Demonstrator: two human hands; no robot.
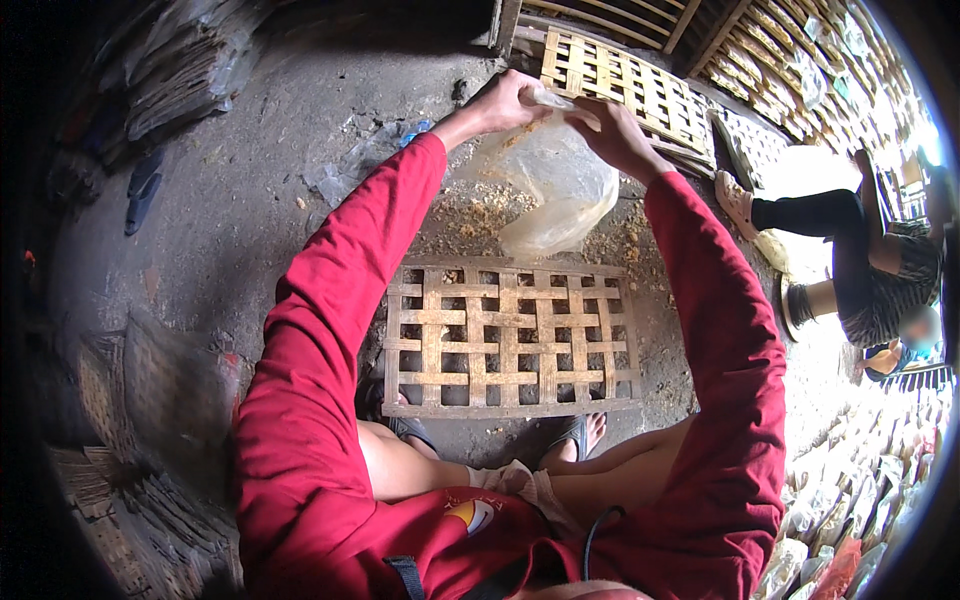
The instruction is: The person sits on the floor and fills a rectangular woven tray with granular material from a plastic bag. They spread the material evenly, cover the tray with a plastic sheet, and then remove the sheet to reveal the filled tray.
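Note:
My left hand [505,100] and my right hand [610,130], at the ends of red sleeves, grip the gathered top of a crumpled translucent plastic bag [555,190] out in front of me, fingers closed on it. The bag hangs down with some tan-orange bits on its upper part. Below it a woven bamboo lattice tray [510,340] lies on the floor between my feet, and tan crumbs are scattered on the ground around the bag.
A second lattice tray [625,80] lies beyond my hands by slatted racks [780,60]. A seated person [860,260] is at right, above rows of bagged items [840,500]. Stacked sheets [180,70] and sandals [145,185] are at left.

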